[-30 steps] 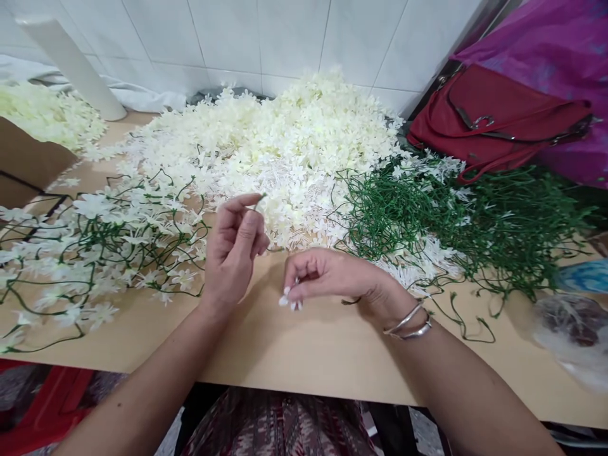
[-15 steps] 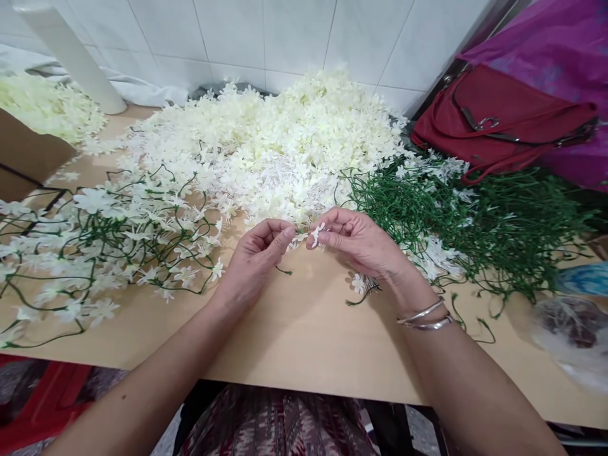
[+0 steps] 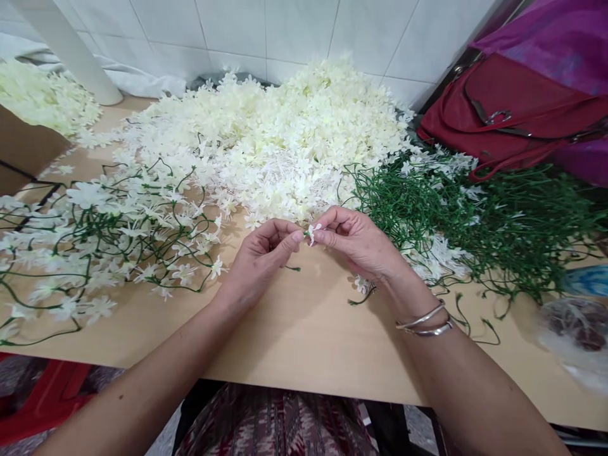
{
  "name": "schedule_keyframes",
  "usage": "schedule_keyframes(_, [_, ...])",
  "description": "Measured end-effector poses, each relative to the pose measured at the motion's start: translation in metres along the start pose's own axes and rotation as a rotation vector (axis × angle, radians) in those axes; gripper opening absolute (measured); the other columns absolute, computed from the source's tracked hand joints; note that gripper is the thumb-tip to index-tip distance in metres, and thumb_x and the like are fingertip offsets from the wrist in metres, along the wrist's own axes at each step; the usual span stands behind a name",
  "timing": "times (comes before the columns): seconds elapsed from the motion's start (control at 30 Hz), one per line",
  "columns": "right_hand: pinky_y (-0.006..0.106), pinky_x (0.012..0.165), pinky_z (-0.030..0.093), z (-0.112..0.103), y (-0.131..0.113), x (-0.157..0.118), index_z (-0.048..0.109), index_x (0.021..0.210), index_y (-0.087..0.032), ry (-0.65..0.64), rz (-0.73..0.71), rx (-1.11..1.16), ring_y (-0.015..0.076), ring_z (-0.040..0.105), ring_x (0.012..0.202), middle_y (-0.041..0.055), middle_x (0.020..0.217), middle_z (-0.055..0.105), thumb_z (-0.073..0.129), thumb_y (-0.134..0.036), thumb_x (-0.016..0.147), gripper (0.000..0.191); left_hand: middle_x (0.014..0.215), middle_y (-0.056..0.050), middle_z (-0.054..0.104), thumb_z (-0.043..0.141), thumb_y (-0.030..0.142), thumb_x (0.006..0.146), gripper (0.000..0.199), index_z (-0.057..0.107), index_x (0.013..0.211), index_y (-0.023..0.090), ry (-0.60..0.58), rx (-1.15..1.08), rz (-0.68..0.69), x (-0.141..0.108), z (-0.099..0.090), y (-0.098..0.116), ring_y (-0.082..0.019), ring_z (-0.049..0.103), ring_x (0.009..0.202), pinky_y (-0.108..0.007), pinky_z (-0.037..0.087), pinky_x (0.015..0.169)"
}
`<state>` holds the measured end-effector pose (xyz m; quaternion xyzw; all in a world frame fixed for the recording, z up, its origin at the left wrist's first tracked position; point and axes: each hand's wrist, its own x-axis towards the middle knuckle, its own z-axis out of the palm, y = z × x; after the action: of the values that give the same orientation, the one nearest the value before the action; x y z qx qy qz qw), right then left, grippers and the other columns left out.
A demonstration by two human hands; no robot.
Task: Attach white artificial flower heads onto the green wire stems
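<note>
My left hand (image 3: pixel 272 250) pinches a thin green plastic stem (image 3: pixel 294 269), whose lower end pokes out below the fingers. Between thumb and fingers of my right hand (image 3: pixel 358 240) is a small white artificial flower (image 3: pixel 313 233). Stem tip and flower meet in the gap between the two hands; whether the stem passes through the flower is too small to tell. Behind them rises a large heap of loose white and cream flower heads (image 3: pixel 289 139). A tangle of bare green stems (image 3: pixel 403 196) lies beyond my right hand.
Flowers on green stems (image 3: pixel 128 234) are spread at the left. A red handbag (image 3: pixel 517 114) stands at the back right, beside a purple bag (image 3: pixel 570 44). A clear plastic bag (image 3: pixel 577 335) lies at the right edge. A brown box (image 3: pixel 28 149) and white pole (image 3: pixel 80 57) are at the left.
The flower and the stem tip have come together; before, they were slightly apart. My left hand has moved a little to the right, and the view has shifted slightly.
</note>
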<state>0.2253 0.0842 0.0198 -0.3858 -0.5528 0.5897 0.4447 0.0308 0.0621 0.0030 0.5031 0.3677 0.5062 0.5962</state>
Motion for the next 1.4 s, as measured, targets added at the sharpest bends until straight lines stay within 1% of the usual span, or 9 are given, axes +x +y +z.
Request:
schedule_keyframes(0.13, [0.031, 0.083, 0.054, 0.001, 0.006, 0.001, 0.072, 0.076, -0.021, 0.0, -0.01, 0.007, 0.0154, 0.067, 0.083, 0.0004, 0.085, 0.074, 0.095, -0.044, 0.07, 0.033, 0.071, 0.001, 0.063, 0.082, 0.046, 0.087, 0.029, 0.073, 0.085, 0.018, 0.012, 0.036, -0.01, 0.001, 0.001, -0.001, -0.011, 0.056, 0.065, -0.024, 0.049, 0.064])
schedule_keyframes(0.23, [0.03, 0.087, 0.052, 0.002, 0.014, 0.002, 0.073, 0.078, -0.02, 0.016, -0.003, 0.038, 0.015, 0.067, 0.089, 0.0013, 0.095, 0.074, 0.095, -0.041, 0.07, 0.032, 0.075, -0.001, 0.069, 0.082, 0.048, 0.086, 0.032, 0.072, 0.085, 0.017, 0.032, 0.026, -0.014, 0.002, 0.001, -0.003, -0.013, 0.064, 0.069, -0.026, 0.053, 0.07])
schedule_keyframes(0.33, [0.03, 0.085, 0.052, 0.003, 0.019, 0.002, 0.072, 0.08, -0.021, 0.024, 0.041, 0.055, 0.0154, 0.067, 0.087, 0.0008, 0.092, 0.074, 0.096, -0.042, 0.069, 0.033, 0.079, -0.003, 0.072, 0.081, 0.049, 0.086, 0.033, 0.071, 0.085, 0.017, 0.029, 0.03, -0.013, 0.002, 0.001, -0.006, -0.015, 0.067, 0.073, -0.028, 0.056, 0.073])
schedule_keyframes(0.43, [0.031, 0.084, 0.053, 0.004, 0.021, 0.002, 0.071, 0.079, -0.021, 0.017, 0.057, 0.05, 0.0158, 0.066, 0.084, 0.0002, 0.088, 0.073, 0.096, -0.044, 0.068, 0.036, 0.081, -0.004, 0.073, 0.08, 0.048, 0.087, 0.032, 0.071, 0.085, 0.017, 0.027, 0.045, -0.016, 0.001, 0.001, -0.007, -0.015, 0.069, 0.076, -0.029, 0.057, 0.076])
schedule_keyframes(0.6, [0.033, 0.084, 0.054, 0.007, 0.021, 0.003, 0.07, 0.077, -0.021, 0.016, 0.044, 0.067, 0.0165, 0.066, 0.085, 0.0009, 0.089, 0.073, 0.097, -0.047, 0.065, 0.039, 0.082, -0.004, 0.074, 0.08, 0.046, 0.087, 0.031, 0.072, 0.086, 0.017, 0.038, 0.042, -0.013, 0.0, 0.001, -0.008, -0.016, 0.069, 0.078, -0.03, 0.058, 0.079])
schedule_keyframes(0.8, [0.03, 0.081, 0.053, 0.007, 0.021, 0.003, 0.07, 0.075, -0.021, 0.011, 0.032, 0.072, 0.0148, 0.064, 0.082, -0.0003, 0.087, 0.072, 0.098, -0.043, 0.066, 0.036, 0.083, -0.003, 0.074, 0.079, 0.047, 0.089, 0.031, 0.071, 0.086, 0.017, 0.014, 0.017, -0.02, -0.001, 0.0, -0.008, -0.016, 0.071, 0.079, -0.029, 0.059, 0.08])
schedule_keyframes(1.1, [0.03, 0.077, 0.054, 0.005, 0.016, 0.003, 0.069, 0.073, -0.021, -0.029, 0.108, 0.068, 0.0145, 0.064, 0.078, -0.0003, 0.081, 0.071, 0.098, -0.045, 0.064, 0.039, 0.082, -0.003, 0.073, 0.082, 0.047, 0.086, 0.032, 0.072, 0.085, 0.017, -0.014, 0.02, -0.075, 0.0, -0.003, -0.002, -0.016, 0.073, 0.077, -0.03, 0.061, 0.08])
schedule_keyframes(1.27, [0.03, 0.075, 0.053, 0.005, 0.018, 0.005, 0.069, 0.073, -0.021, -0.019, 0.11, 0.068, 0.015, 0.063, 0.077, -0.0009, 0.079, 0.07, 0.099, -0.047, 0.063, 0.041, 0.082, -0.002, 0.072, 0.083, 0.046, 0.085, 0.032, 0.073, 0.086, 0.016, -0.002, 0.018, -0.069, 0.001, -0.001, -0.003, -0.015, 0.073, 0.076, -0.028, 0.061, 0.078])
schedule_keyframes(1.4, [0.029, 0.075, 0.052, 0.009, 0.018, 0.004, 0.069, 0.078, -0.021, 0.012, 0.094, 0.121, 0.0145, 0.062, 0.076, -0.0018, 0.079, 0.068, 0.098, -0.044, 0.066, 0.039, 0.083, -0.001, 0.072, 0.083, 0.047, 0.085, 0.032, 0.072, 0.086, 0.016, 0.035, -0.023, -0.037, 0.002, 0.002, -0.006, -0.013, 0.071, 0.077, -0.025, 0.06, 0.078])
